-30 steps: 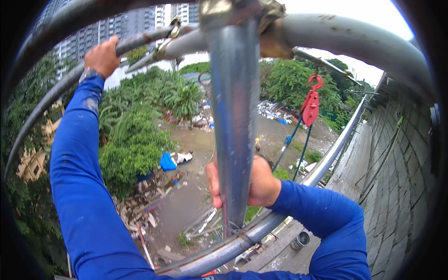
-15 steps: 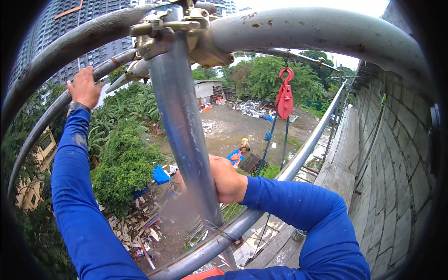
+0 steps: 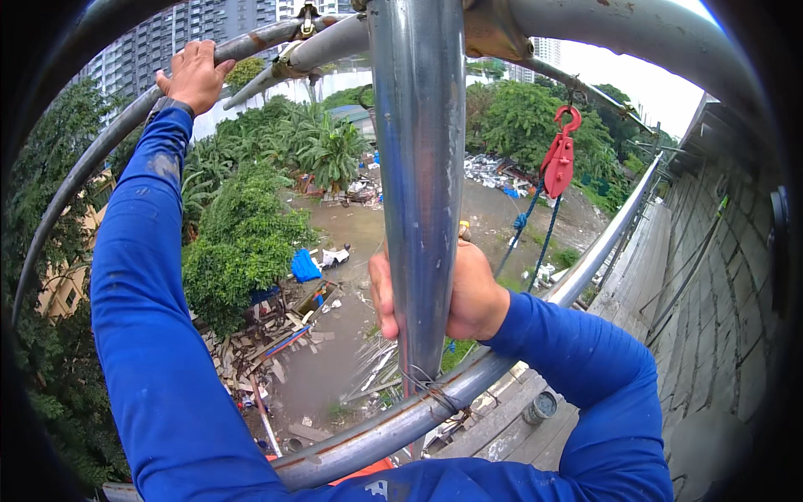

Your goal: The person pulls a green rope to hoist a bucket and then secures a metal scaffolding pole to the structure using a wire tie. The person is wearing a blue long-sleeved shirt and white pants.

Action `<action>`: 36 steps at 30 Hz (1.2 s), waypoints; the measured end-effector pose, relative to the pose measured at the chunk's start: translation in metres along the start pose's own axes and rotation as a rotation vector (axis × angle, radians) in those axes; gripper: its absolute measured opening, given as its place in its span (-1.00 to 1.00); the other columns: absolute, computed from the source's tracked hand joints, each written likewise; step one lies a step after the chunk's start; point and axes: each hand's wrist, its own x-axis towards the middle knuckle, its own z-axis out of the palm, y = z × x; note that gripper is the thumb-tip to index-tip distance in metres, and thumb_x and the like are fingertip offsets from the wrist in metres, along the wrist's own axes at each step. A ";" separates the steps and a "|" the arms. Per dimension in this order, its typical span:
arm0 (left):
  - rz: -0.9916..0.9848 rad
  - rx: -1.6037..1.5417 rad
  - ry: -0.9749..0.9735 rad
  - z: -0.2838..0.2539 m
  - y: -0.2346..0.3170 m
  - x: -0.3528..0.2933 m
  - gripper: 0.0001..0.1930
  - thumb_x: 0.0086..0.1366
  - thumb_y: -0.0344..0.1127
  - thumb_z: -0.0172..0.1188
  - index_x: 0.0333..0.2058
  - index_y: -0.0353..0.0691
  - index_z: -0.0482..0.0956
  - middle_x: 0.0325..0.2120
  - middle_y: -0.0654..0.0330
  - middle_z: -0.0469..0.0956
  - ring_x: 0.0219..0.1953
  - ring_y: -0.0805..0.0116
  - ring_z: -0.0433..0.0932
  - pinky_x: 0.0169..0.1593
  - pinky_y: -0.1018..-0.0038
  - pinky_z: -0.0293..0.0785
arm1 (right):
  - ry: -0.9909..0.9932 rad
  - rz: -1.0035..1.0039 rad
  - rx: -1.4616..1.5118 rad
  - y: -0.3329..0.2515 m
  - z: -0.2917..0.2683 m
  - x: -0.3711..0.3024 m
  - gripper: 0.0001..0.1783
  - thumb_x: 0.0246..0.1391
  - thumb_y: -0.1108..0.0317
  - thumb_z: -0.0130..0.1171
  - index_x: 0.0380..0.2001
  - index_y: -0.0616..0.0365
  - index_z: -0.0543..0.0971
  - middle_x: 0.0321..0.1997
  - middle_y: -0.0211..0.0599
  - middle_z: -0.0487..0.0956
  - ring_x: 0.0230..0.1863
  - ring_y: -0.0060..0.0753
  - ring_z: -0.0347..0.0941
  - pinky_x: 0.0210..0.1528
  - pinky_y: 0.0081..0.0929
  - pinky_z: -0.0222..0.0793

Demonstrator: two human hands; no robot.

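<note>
The fingers (image 3: 383, 289) of the right hand (image 3: 468, 293) wrap around the vertical steel scaffold pipe (image 3: 418, 184), thumb on one side and fingertips curling round the other, pressed tight against the metal just above where the pipe meets a lower horizontal rail (image 3: 502, 368); a twist of binding wire (image 3: 428, 386) shows at that crossing, so the grip likely steadies the upright at its joint. The left hand (image 3: 194, 77) reaches high and to the left, its fingers closed over a curved upper pipe (image 3: 100, 151) beside a metal coupler (image 3: 303, 25), which looks like a bracing hold for balance. Both arms wear blue long sleeves (image 3: 142, 318). Outward from the hands, the upright runs to a clamp at the top of the frame, where a thick overhead pipe (image 3: 636, 33) sweeps right. A red pulley block (image 3: 559, 159) hangs from a thinner bar to the right, with blue ropes (image 3: 535, 234) trailing down, well apart from both hands. On the right stands a grey block wall (image 3: 711, 276) with a narrow ledge below it, leaving little room on that side. To the left and ahead everything past the rails is open air: far below lie muddy ground (image 3: 368, 234), scattered debris, a blue tarp (image 3: 304, 266) and trees (image 3: 242, 243).
</note>
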 end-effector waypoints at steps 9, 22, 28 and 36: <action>0.008 0.020 0.010 0.007 -0.002 -0.002 -0.44 0.39 0.15 0.11 0.23 0.00 0.36 0.22 0.22 0.36 0.32 0.12 0.29 0.32 -0.34 -0.03 | -0.028 0.032 -0.050 -0.003 -0.002 0.000 -0.54 0.23 0.11 0.05 -0.46 0.35 0.61 -0.46 -0.10 0.57 -0.47 -0.18 0.62 -0.38 -0.34 0.54; -0.051 -0.008 -0.231 -0.045 0.024 0.027 -0.70 0.22 -0.31 0.14 -0.06 -0.10 0.61 -0.06 -0.01 0.66 0.02 -0.06 0.63 0.11 0.10 0.54 | -0.097 -0.002 -0.040 -0.003 0.006 -0.001 -0.66 0.32 0.09 -0.01 -0.43 0.11 0.41 -0.47 -0.14 0.53 -0.46 -0.12 0.58 -0.35 -0.24 0.53; 0.027 0.008 -0.177 -0.026 0.013 0.027 -0.73 0.22 -0.26 0.14 -0.10 -0.03 0.61 -0.08 0.01 0.66 -0.01 -0.03 0.64 0.04 0.08 0.56 | 0.003 0.054 -0.008 0.006 0.004 -0.005 -0.53 0.33 0.01 -0.01 -0.19 0.30 0.51 -0.38 -0.13 0.57 -0.40 -0.15 0.62 -0.34 -0.26 0.61; -0.030 0.043 -0.159 -0.039 0.025 0.013 -0.70 0.28 -0.21 0.08 -0.02 0.02 0.57 -0.06 0.07 0.66 0.02 0.02 0.63 0.12 0.01 0.46 | -0.048 -0.005 -0.071 0.004 0.000 -0.002 -0.44 0.32 -0.07 -0.02 -0.32 0.33 0.53 -0.39 -0.08 0.58 -0.44 -0.12 0.64 -0.35 -0.25 0.63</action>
